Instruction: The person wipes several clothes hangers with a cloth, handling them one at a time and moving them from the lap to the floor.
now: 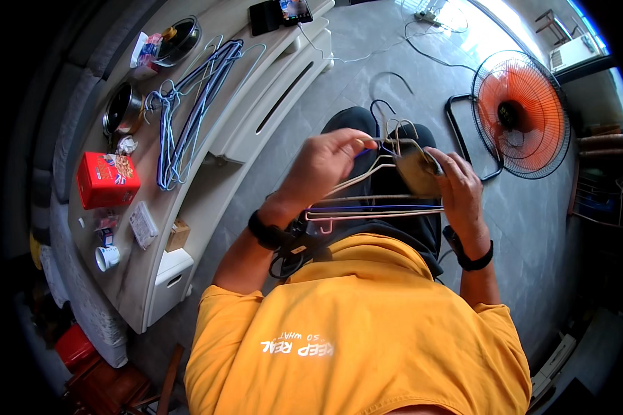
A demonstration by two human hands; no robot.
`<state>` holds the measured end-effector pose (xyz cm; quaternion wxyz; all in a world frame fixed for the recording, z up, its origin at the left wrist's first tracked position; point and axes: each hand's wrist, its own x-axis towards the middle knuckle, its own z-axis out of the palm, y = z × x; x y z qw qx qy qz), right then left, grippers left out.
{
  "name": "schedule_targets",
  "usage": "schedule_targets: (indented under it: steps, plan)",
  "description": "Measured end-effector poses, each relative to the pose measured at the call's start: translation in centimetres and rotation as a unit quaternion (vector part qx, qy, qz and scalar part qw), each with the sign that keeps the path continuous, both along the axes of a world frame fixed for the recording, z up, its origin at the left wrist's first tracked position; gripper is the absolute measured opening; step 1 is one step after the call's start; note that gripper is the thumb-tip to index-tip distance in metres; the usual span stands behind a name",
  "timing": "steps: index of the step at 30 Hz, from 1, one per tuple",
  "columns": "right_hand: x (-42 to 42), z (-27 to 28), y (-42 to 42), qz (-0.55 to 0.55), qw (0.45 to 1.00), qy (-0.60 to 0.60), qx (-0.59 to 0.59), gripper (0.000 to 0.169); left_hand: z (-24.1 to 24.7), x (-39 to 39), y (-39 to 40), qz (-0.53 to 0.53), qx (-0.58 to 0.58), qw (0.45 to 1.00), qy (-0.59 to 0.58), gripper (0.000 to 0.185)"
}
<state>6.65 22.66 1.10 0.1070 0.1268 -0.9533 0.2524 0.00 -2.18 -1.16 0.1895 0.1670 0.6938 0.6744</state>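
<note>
Several clothes hangers lie across my lap, among them a beige hanger (361, 181), a blue hanger (374, 208) and a pink hanger (363, 216). Their hooks point away from me, over my knees. My left hand (324, 161) pinches a thin hanger near its neck between thumb and fingers. A folded yellow-brown cloth or pad (417, 174) is gripped in my right hand (459, 187), against the right shoulder of that hanger. My fingers and the cloth hide part of the hanger.
At left, a long table (135, 280) bears a pile of blue hangers (200, 109), a red box (108, 179), a pot (123, 109), a glass-lidded pan (179, 41) and a cup (107, 258). An orange floor fan (519, 114) stands at right; cables (363, 58) cross the floor.
</note>
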Motion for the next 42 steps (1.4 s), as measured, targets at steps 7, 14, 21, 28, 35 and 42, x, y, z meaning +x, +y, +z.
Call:
schedule_targets:
  steps: [7,14,21,28,35,42]
  plan:
    - [0.8,-1.7,4.0,0.007,1.0,0.015,0.027,0.021,-0.6,-0.1,-1.9,0.007,-0.009,1.0,-0.005,0.022]
    - [1.1,-2.1,6.3,-0.061,0.989,-0.008,-0.137,0.014,0.3,0.5,-1.8,-0.025,0.047,0.993,-0.103,0.025]
    - [0.4,-0.7,8.0,-0.089,0.986,0.043,-0.136,0.011,1.7,1.2,-2.8,-0.086,0.069,0.986,-0.125,0.03]
    - [0.3,-1.3,10.1,-0.134,0.977,0.037,-0.161,0.014,-0.2,2.0,-5.7,-0.12,-0.017,0.991,-0.063,0.031]
    - [0.4,-2.0,9.5,-0.148,0.97,0.02,-0.191,0.015,-0.3,3.1,-6.4,-0.085,0.015,0.984,-0.159,0.032]
    - [-0.2,-2.9,9.6,-0.224,0.82,0.106,-0.516,0.027,0.8,2.8,-11.5,0.059,-0.02,0.991,-0.119,0.032]
